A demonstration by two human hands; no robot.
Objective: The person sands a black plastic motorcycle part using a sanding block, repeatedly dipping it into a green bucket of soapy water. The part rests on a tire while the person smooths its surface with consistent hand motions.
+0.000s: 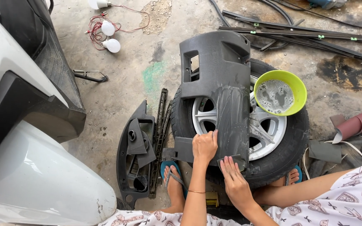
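A dark grey plastic car trim panel lies wet across a tyre with a silver alloy wheel. My left hand presses on the panel's near left edge, steadying it. My right hand lies flat on a small grey piece of sandpaper against the panel's near right corner. A lime green bowl of soapy water rests on the tyre just right of the panel.
A white car body fills the left. More dark trim pieces lie on the concrete floor beside my foot. Bulbs with red wires and long black strips lie farther off. Rolled reddish sandpaper sits at right.
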